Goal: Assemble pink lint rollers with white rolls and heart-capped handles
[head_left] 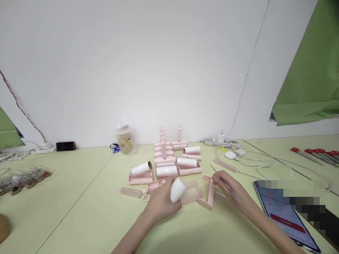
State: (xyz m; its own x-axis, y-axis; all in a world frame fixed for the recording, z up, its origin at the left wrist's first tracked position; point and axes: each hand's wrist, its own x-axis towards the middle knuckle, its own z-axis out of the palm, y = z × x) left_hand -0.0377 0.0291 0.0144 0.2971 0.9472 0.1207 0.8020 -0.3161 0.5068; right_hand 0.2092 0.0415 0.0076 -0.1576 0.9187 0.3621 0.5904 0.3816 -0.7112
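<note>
My left hand (164, 203) is closed around a white lint roll (178, 189), tilted with its end toward me. Beside it lies a translucent pinkish sheet (192, 192); whether it is attached to the roll, I cannot tell. Between the fingers of my right hand (227, 185) is a thin pointed tool (214, 168), its tip aimed up and left. Just left of that hand stands a pink L-shaped roller frame (209, 197). Another pink frame (157, 185) sits behind my left hand, near a clear pink handle (131, 192) and a heart-shaped ring (146, 198).
Behind my hands are several pink roller cases (165, 160), some with white rolls (141, 168) resting on them. A phone (286, 215) lies at right, near white cables (265, 165) and red-topped tools (312, 152). A bagged cup (125, 139) stands by the wall.
</note>
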